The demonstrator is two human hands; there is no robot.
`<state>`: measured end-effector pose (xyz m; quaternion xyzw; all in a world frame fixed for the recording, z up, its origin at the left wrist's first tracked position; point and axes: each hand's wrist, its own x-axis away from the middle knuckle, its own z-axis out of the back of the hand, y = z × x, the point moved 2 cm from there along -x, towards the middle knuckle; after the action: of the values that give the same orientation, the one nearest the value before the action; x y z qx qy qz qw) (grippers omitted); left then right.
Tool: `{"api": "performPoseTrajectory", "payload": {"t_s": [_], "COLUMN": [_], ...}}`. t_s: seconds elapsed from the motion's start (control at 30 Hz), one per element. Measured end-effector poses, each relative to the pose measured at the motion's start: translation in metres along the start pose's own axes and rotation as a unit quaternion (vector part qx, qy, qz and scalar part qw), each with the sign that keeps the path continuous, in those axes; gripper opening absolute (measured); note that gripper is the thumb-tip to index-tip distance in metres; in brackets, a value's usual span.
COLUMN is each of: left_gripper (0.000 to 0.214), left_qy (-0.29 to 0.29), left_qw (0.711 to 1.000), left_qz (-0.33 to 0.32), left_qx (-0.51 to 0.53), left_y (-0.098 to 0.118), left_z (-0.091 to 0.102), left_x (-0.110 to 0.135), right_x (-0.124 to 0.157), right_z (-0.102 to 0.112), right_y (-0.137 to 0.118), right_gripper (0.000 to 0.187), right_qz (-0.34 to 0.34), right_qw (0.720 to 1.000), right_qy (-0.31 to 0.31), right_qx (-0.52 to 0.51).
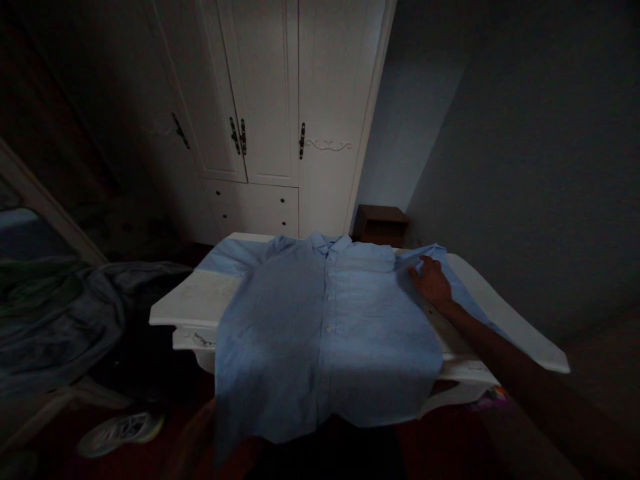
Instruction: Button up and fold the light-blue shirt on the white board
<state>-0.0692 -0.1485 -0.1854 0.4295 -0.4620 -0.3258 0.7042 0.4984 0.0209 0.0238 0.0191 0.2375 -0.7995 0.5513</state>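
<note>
A light blue button-up shirt [320, 333] lies spread front-up on a small white table [200, 293], its hem hanging over the near edge. My right hand [431, 280] rests on the shirt's right sleeve near the shoulder, fingers pressed onto the fabric; the dim light leaves it unclear whether they pinch it. My left hand is out of sight.
A white wardrobe [270, 107] with dark handles stands behind the table. A brown nightstand [381, 223] sits in the corner by the grey wall. Dark bedding [65, 313] lies at the left, and a sneaker [120, 430] is on the floor.
</note>
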Motion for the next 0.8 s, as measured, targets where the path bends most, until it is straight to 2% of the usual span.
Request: {"api": "performPoseTrajectory", "payload": {"t_s": [0.07, 0.13, 0.23, 0.4, 0.5, 0.57, 0.63, 0.7, 0.8], "left_gripper": [0.061, 0.062, 0.064, 0.064, 0.062, 0.061, 0.063, 0.065, 0.06], "left_qy": [-0.021, -0.011, 0.019, 0.015, 0.013, 0.03, 0.062, 0.095, 0.057], "left_qw": [0.999, 1.0, 0.995, 0.981, 0.982, 0.986, 0.988, 0.987, 0.989], "left_qz": [0.027, 0.02, -0.024, -0.035, -0.028, -0.035, -0.058, -0.087, -0.118], "left_qx": [0.005, -0.022, -0.1, -0.188, -0.188, -0.161, -0.126, -0.101, -0.075], "left_y": [-0.008, -0.009, -0.003, 0.004, 0.008, 0.018, 0.038, 0.067, 0.12], "left_z": [-0.002, -0.003, -0.003, 0.002, 0.003, 0.002, 0.0, -0.005, -0.021], "left_x": [0.003, 0.009, 0.016, 0.016, 0.014, 0.016, 0.023, 0.033, 0.053], "right_x": [0.024, 0.05, 0.077, 0.088, 0.088, 0.087, 0.084, 0.078, 0.063], "right_z": [0.0, -0.002, -0.009, -0.022, -0.022, -0.019, -0.015, -0.012, -0.013], "right_y": [-0.01, -0.014, -0.007, 0.015, 0.018, 0.013, 0.006, -0.004, -0.024], "right_gripper": [0.05, 0.049, 0.057, 0.066, 0.065, 0.063, 0.057, 0.047, 0.037], "right_qz": [0.117, 0.221, 0.3, 0.317, 0.316, 0.313, 0.303, 0.289, 0.275], "right_qw": [0.993, 0.974, 0.951, 0.942, 0.943, 0.943, 0.944, 0.946, 0.952], "right_qy": [-0.012, -0.029, -0.061, -0.107, -0.102, -0.11, -0.127, -0.139, -0.131], "right_qx": [-0.013, -0.03, -0.031, 0.011, 0.019, 0.025, 0.038, 0.049, 0.04]}}
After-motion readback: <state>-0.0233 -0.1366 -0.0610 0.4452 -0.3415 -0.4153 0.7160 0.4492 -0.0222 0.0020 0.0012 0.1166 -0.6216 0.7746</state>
